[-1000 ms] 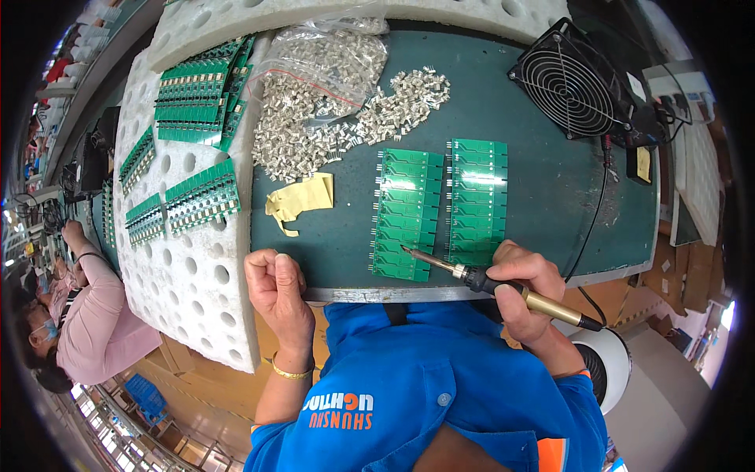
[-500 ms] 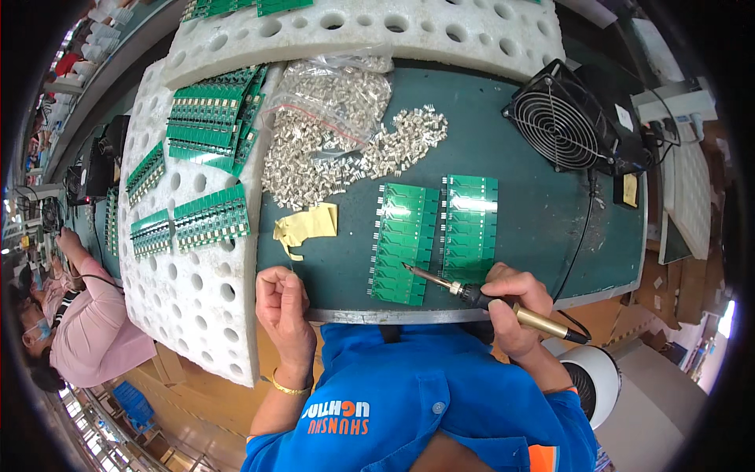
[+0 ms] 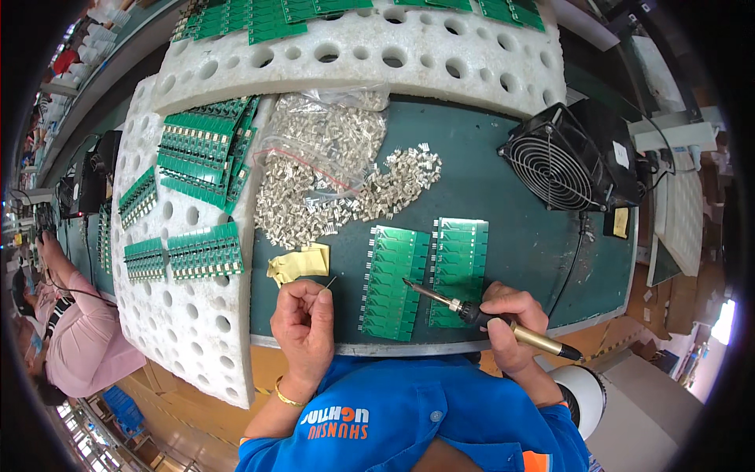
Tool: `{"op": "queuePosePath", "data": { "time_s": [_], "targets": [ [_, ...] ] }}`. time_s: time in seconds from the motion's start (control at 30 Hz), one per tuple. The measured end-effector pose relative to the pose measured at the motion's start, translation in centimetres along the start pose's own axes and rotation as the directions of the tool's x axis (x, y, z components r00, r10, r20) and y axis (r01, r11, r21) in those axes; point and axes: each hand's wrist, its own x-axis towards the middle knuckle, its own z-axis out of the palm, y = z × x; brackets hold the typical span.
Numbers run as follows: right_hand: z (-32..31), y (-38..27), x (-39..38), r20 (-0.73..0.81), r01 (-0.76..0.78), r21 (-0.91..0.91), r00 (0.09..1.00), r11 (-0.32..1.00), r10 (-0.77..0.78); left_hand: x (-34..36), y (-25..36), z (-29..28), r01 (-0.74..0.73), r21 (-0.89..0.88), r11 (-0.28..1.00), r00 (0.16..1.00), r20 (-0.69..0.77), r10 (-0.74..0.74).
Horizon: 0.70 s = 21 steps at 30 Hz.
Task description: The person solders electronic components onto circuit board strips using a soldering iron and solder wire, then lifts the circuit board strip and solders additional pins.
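My left hand (image 3: 305, 322) pinches a thin solder wire (image 3: 332, 282) beside a crumpled yellow paper (image 3: 297, 259), just left of two green circuit board panels. My right hand (image 3: 513, 322) grips a soldering iron (image 3: 464, 308) with a black and gold handle; its tip lies over the left panel (image 3: 392, 252), either touching or just above it, I cannot tell. The right panel (image 3: 460, 244) lies beside it, partly under the iron. Small silver pins line both panels' left edges. Behind them is a heap of small silver parts (image 3: 401, 177) with a plastic bag (image 3: 326, 118) of more.
A white perforated foam board (image 3: 177, 307) holding stacked green boards (image 3: 200, 149) stands at left; another foam board (image 3: 362, 67) spans the back. A black fan (image 3: 550, 165) with a cord is at right. A co-worker in pink (image 3: 86, 346) works at far left.
My left hand has moved rightward toward the panels with the wire. The whole bench appears lower in the picture, showing more boards at the back. My right hand still holds the iron over the left panel.
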Motion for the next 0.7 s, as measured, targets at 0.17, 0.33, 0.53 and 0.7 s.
{"op": "queuePosePath", "data": {
  "time_s": [0.17,0.33,0.53,0.7],
  "targets": [
    [-0.3,0.0,1.3,0.047,-0.015,-0.003,0.999,1.000,0.015,0.1,-0.1,0.5,0.010,0.015,1.000,1.000,-0.021,-0.010],
    [-0.1,0.4,2.8,0.089,0.033,-0.051,0.996,0.998,-0.029,0.7,-0.3,0.7,0.028,0.035,0.999,1.000,-0.007,-0.028],
    [0.2,0.6,4.5,0.097,0.027,-0.061,0.995,0.998,-0.021,2.0,1.3,1.2,-0.072,0.280,0.957,0.997,0.060,0.057],
    [0.5,0.2,6.1,0.148,0.015,-0.130,0.989,0.991,0.004,2.8,1.3,2.4,-0.123,0.357,0.926,0.990,0.112,0.088]
  ]
}}
